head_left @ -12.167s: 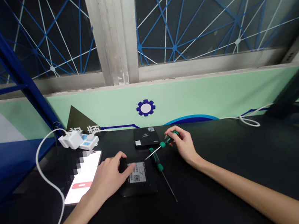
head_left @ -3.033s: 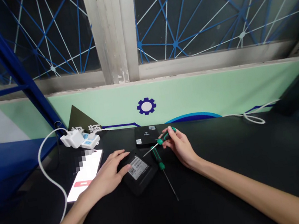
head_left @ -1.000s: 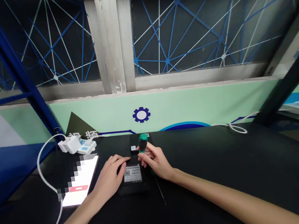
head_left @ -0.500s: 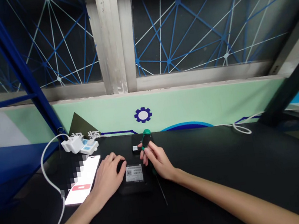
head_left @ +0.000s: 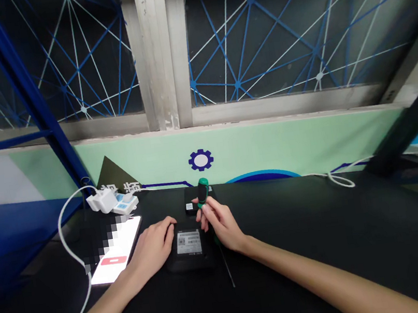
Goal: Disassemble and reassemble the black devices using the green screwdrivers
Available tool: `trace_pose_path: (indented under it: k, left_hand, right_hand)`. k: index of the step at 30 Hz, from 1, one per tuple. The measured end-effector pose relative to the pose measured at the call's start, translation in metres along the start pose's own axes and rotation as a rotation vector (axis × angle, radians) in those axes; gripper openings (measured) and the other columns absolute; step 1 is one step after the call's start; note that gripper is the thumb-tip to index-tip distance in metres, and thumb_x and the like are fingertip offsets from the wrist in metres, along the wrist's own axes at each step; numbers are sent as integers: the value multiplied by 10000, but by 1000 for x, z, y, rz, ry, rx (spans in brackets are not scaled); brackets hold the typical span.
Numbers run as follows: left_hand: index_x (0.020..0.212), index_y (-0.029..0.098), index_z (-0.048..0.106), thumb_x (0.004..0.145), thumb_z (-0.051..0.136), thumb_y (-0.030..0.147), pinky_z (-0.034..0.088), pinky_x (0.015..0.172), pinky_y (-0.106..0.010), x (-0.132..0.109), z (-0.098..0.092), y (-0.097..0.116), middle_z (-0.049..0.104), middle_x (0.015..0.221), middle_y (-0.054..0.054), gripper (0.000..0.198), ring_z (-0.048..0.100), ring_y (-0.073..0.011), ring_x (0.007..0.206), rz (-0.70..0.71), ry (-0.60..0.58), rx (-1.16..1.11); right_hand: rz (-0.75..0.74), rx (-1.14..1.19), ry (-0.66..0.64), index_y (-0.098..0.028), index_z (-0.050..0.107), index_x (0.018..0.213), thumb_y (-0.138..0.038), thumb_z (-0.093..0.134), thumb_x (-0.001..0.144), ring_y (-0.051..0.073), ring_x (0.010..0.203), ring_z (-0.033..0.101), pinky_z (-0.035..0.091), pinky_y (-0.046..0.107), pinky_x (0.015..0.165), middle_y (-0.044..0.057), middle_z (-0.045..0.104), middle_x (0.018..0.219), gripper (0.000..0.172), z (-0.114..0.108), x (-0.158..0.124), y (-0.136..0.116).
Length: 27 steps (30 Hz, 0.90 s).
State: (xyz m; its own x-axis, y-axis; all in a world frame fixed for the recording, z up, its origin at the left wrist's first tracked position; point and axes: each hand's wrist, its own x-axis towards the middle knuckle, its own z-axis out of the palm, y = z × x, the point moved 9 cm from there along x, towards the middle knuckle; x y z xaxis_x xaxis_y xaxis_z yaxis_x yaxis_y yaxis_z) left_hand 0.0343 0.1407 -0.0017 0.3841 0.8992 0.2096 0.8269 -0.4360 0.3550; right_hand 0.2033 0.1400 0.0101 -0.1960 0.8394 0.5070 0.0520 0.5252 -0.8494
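Observation:
A black boxy device point(head_left: 191, 262) lies on the dark table with a white printed label face up. My left hand point(head_left: 154, 244) rests at its upper left corner, fingers stretched forward and the thumb close beside them. Just right of the device, my right hand point(head_left: 221, 223) grips a screwdriver point(head_left: 202, 191) by its green and black handle, cap end up. Its lower part is hidden by my fingers. Below that hand a thin dark shaft point(head_left: 228, 268) with a bit of green lies on the table, apparently a second screwdriver.
Behind my right hand sits a smaller black box point(head_left: 189, 201) with a white sticker. A lit phone point(head_left: 116, 254) lies left of my left hand. White plugs on a power strip point(head_left: 124, 204) and a white cable point(head_left: 61, 228) are farther left. A cable loop point(head_left: 341, 179) lies at the back right.
My left fingers have drawn together and flattened, with the thumb now nearer the forefinger. In my right hand the screwdriver handle has turned slightly. The device has barely shifted in view.

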Motion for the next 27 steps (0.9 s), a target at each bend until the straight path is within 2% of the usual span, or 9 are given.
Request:
trace_pose_path:
  k: [4,11,20,27]
  left_hand:
    - [1140,269,594,1031,310,319,502,800,-362,0,0,0,745,1062,-44,308,717,-273,976,-1,-10,12]
    - [1143,264,597,1025,306,332,511,795,-369,1,-1,2,751,1058,-51,322,716,-284,983,13,-9,28]
    - [1128,270,622,1018,328,348,519,774,-354,0,-2,0,755,1036,-47,323,720,-273,947,16,12,1]
    - [1140,255,608,1019,308,336,514,769,-375,1,-1,1,755,1040,-59,334,718,-289,948,13,-8,24]
  right_hand:
    - [1,13,1,-177,590,1130,-488,428,1033,96,529,552,490,226,516,8,617,766,364,0,0,0]
    - [73,40,26,-211,496,881,-492,563,970,104,510,576,482,212,465,-8,636,714,302,-2,1,10]
    - [2,8,-5,-185,553,1110,-520,387,1034,97,518,556,486,237,513,8,619,760,381,0,0,-1]
    - [50,21,34,-211,494,883,-485,562,970,104,507,562,468,218,481,-1,644,704,295,-3,1,5]
